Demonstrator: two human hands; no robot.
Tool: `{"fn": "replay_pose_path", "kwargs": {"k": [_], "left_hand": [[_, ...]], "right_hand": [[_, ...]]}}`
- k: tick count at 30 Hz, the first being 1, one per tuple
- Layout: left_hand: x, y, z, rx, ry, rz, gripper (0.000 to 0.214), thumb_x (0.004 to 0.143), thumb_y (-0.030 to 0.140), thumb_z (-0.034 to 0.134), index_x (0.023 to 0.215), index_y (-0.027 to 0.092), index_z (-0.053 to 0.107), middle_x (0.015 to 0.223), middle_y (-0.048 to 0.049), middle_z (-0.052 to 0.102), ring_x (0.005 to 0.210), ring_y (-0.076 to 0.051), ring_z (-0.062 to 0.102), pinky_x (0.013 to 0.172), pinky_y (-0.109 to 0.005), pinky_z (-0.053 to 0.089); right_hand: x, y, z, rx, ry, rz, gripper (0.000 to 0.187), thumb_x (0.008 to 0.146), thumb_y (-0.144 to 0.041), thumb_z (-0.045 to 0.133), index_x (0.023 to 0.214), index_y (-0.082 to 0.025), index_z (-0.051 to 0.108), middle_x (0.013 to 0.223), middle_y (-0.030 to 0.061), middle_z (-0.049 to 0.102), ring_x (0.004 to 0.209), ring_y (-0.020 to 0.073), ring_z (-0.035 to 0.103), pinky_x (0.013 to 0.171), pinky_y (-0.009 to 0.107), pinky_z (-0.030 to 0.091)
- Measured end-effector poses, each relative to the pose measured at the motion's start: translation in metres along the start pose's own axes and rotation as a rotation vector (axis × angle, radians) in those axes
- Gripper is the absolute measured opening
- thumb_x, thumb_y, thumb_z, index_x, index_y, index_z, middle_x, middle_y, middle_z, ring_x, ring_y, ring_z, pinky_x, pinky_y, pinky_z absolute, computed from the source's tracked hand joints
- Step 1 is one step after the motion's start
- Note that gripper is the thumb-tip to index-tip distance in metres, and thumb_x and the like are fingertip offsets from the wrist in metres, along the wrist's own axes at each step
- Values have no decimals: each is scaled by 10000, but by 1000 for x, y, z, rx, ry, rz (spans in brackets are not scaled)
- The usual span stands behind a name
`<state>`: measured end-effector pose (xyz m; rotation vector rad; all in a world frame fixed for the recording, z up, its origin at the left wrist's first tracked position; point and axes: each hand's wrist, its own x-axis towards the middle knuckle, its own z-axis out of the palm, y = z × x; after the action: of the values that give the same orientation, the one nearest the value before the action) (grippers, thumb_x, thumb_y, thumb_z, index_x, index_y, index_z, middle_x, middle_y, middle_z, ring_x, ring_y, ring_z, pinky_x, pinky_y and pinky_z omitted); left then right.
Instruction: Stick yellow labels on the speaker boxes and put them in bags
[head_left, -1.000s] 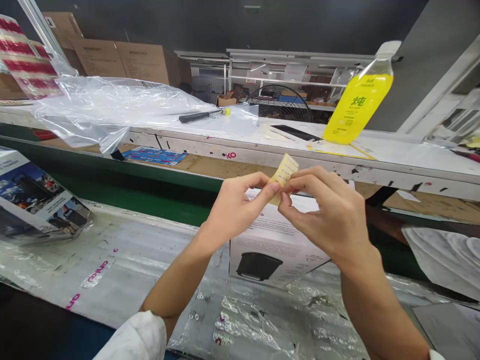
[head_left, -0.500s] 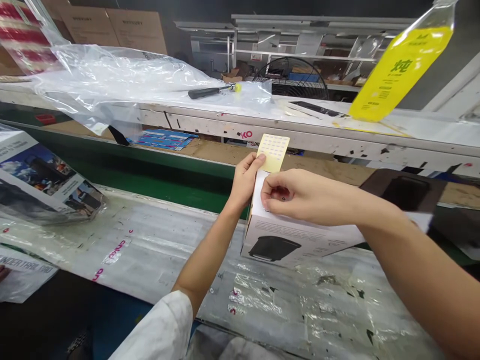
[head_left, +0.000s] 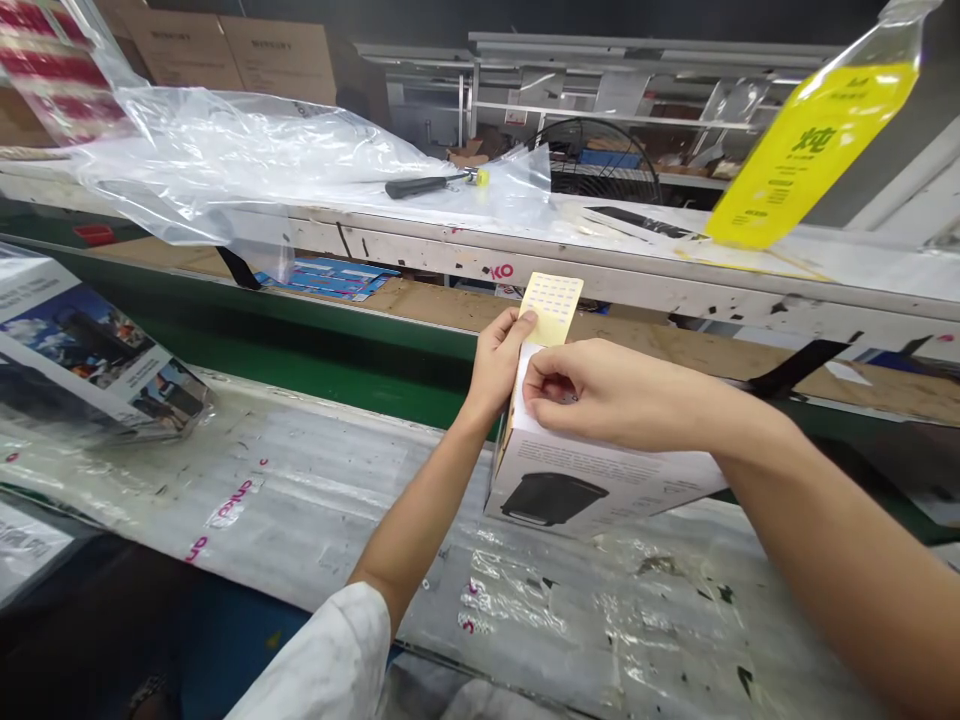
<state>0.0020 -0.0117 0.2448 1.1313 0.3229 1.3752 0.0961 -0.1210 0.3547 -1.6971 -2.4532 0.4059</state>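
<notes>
My left hand (head_left: 496,368) pinches a pale yellow sheet of small stickers (head_left: 553,305) between thumb and fingers, at the far left corner of a white box (head_left: 600,490). The box lies on the bench, with a black device printed on its near side. Over its top is my right hand (head_left: 592,392), fingers curled together in a pinch with the tips at the top face near the left edge. Whatever sits between those fingertips is hidden or too small to make out.
A plastic-wrapped picture box (head_left: 90,350) stands at the left on the film-covered bench (head_left: 300,500). Behind, a raised shelf (head_left: 420,235) carries clear plastic film (head_left: 247,140), a black-handled tool (head_left: 424,185) and a tilted yellow-labelled bottle (head_left: 817,150). A green strip (head_left: 337,370) runs below it.
Both hands hold nearly the same pose, with the view slightly shifted. A dark printed panel behind the box at right is no longer seen. At lower left, the bagged item has shifted left.
</notes>
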Motion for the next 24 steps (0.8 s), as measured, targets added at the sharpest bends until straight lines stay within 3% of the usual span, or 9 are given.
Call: {"fn": "replay_pose_path", "kwargs": {"k": [8, 11, 14, 21, 24], "left_hand": [[1, -2, 2, -53, 12, -43, 288, 879, 389, 746, 749, 185, 591, 689, 24, 607, 602, -114, 578, 635, -230, 490], [2, -5, 1, -87, -10, -75, 264, 891, 405, 733, 792, 200, 597, 713, 20, 637, 657, -145, 656, 693, -256, 522], [2, -8, -1, -74, -19, -88, 246, 914, 419, 708, 827, 210, 612, 729, 14, 653, 746, -174, 700, 768, -279, 542], [0, -3, 1, -39, -8, -104, 273, 895, 431, 734, 812, 198, 620, 755, 16, 652, 739, -146, 664, 760, -252, 511], [0, -2, 1, -48, 31, -110, 305, 862, 425, 769, 775, 183, 605, 707, 32, 618, 632, -105, 589, 669, -224, 472]], "right_hand": [[0, -8, 9, -36, 44, 67, 118, 839, -254, 542, 727, -220, 529, 656, -19, 590, 578, 135, 473, 531, 308, 277], [-2, -10, 8, -49, 65, 51, 58, 856, -276, 539, 848, -222, 520, 751, 3, 616, 631, 156, 514, 567, 300, 303], [-5, -6, 7, -17, 97, 35, 170, 857, -291, 559, 997, -226, 487, 886, 24, 622, 724, 178, 553, 615, 285, 347], [-6, 6, 11, 84, 82, 10, 83, 961, -294, 497, 1026, -243, 490, 895, 6, 631, 705, 170, 553, 611, 288, 372], [-18, 6, 8, 20, 157, 38, 102, 1007, -303, 441, 1001, -242, 523, 904, 25, 660, 751, 198, 585, 652, 314, 401]]}}
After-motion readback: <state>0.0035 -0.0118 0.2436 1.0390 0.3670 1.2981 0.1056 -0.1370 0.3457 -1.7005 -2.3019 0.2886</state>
